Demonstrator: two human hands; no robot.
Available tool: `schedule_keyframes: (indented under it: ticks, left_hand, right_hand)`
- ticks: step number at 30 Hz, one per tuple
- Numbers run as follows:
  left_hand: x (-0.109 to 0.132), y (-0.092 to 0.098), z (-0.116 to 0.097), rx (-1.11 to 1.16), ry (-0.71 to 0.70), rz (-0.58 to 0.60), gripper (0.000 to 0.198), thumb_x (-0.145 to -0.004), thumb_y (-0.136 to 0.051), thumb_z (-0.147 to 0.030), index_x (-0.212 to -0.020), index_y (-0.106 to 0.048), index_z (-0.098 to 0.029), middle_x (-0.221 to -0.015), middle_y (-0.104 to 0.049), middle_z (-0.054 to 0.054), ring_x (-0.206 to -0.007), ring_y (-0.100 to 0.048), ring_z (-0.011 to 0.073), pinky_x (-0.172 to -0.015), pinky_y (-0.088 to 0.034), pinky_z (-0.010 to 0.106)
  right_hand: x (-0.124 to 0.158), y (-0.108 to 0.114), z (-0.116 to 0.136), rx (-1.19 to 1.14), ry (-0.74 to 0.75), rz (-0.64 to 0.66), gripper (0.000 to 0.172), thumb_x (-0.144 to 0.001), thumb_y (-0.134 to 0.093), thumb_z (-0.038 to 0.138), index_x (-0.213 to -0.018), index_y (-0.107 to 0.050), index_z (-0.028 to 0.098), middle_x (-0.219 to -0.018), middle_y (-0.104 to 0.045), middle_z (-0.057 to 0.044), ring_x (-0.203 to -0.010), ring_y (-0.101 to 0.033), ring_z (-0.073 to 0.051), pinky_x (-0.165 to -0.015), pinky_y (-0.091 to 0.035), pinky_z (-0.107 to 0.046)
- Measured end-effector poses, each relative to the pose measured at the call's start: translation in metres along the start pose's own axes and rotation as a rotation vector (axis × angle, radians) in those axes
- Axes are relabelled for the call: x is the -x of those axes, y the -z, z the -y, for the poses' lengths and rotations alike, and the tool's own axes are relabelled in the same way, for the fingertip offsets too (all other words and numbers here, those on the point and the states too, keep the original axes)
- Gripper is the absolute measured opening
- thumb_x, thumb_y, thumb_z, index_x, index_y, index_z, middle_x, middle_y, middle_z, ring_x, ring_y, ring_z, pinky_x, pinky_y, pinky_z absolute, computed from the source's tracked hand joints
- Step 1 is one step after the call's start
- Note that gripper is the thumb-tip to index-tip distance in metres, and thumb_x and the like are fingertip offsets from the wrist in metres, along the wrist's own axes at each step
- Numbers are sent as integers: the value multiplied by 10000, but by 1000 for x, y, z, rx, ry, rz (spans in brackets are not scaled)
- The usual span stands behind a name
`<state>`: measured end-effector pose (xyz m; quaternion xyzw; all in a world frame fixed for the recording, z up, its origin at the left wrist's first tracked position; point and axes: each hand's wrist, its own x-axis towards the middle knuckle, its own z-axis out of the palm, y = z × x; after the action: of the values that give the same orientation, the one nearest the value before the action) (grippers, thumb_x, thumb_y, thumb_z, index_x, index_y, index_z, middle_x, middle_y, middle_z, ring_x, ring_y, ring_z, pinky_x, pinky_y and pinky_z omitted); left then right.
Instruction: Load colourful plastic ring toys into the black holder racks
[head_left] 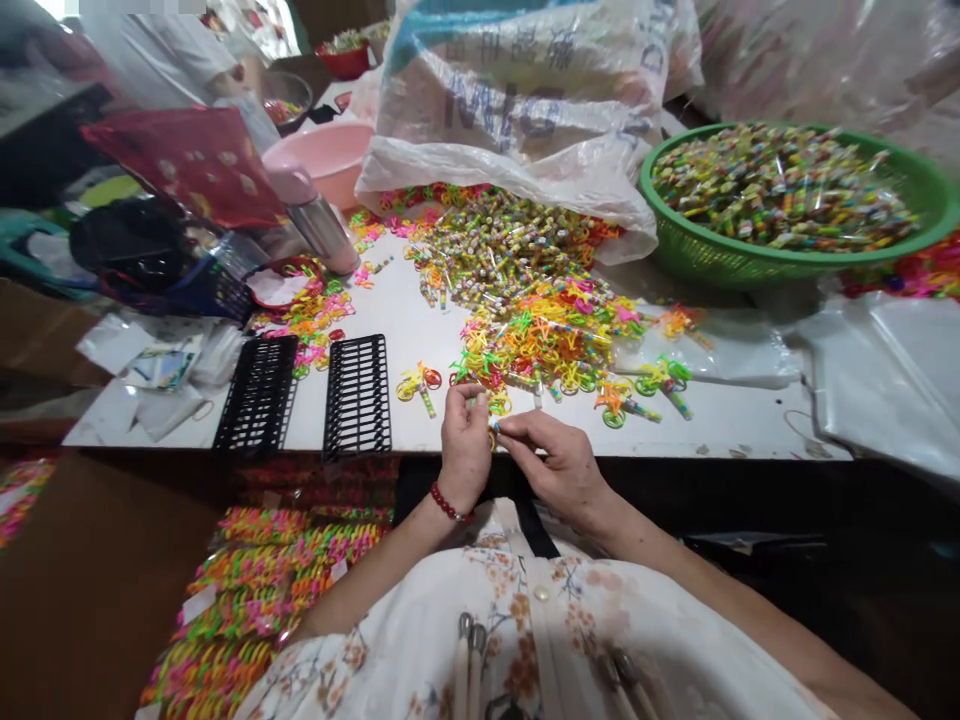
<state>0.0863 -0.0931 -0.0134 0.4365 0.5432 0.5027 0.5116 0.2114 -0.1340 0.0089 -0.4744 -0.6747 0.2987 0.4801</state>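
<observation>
At the left, two black racks (356, 395) lie side by side at the front edge of the desk (420, 440), presumably so they are within easy reach. The left hand (465, 440) is curled palm inward at the desk's edge, seemingly to steady something. Its fingers are bent in, but whether they are clamped on anything I cannot tell. Just to its right, the right hand (559, 460) has thumb and forefinger pinched together on a small piece with a blue tip (495, 427), held between the two hands, probably for close work. The heap of bright plastic toys (555, 325) lies just beyond, likely so that pieces are near. The green basket (697, 262) probably keeps its wrapped pieces (780, 190) apart from that heap.

As for what is hard to see, most of the small piece is hidden by the fingers, the big sack (517, 90) covers the heap's back, and the clear bags (885, 370) are cut off at the right.
</observation>
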Motion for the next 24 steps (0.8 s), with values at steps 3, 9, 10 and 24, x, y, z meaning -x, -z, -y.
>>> schedule_keyframes:
  ticks: [3, 9, 10, 24]
  left_hand:
    - [-1, 1, -3, -10, 30, 26, 204, -919, -548, -392, -1001, -519, -208, -814, -534, -13, -668, -484, 116, -617, -398, 226]
    - [-10, 56, -25, -336, -58, 218, 306, -982, -404, -475, -991, -567, -216, -815, -594, 21, -709, -542, 151, -673, -426, 269]
    - [-13, 74, -25, -425, -121, 174, 306, -983, -406, -461, -977, -591, -217, -837, -608, 36, -738, -554, 164, -704, -436, 283]
    - [-22, 173, 27, -1420, -295, -163, 629, -904, -549, -507, -1385, -477, -108, -1533, -339, 217, -1372, -360, 376, -1075, -360, 579]
  right_hand:
    - [-1, -1, -4, 47, 5, 40, 124, -927, -563, 201, -987, -670, 212, -906, -705, -52, -825, -659, -170, -747, -527, -295]
    - [-8, -2, -25, 427, 50, 195, 157, -921, -522, 198, -1003, -655, 194, -807, -687, -87, -799, -603, -238, -734, -480, -371]
    - [-10, -5, -25, 409, 29, 214, 156, -928, -504, 204, -1000, -642, 195, -817, -687, -84, -772, -602, -228, -714, -474, -357]
    - [-103, -117, -41, -2, -337, 248, 139, -855, -559, 360, -908, -559, 231, -757, -622, 2, -684, -555, -162, -641, -411, -272]
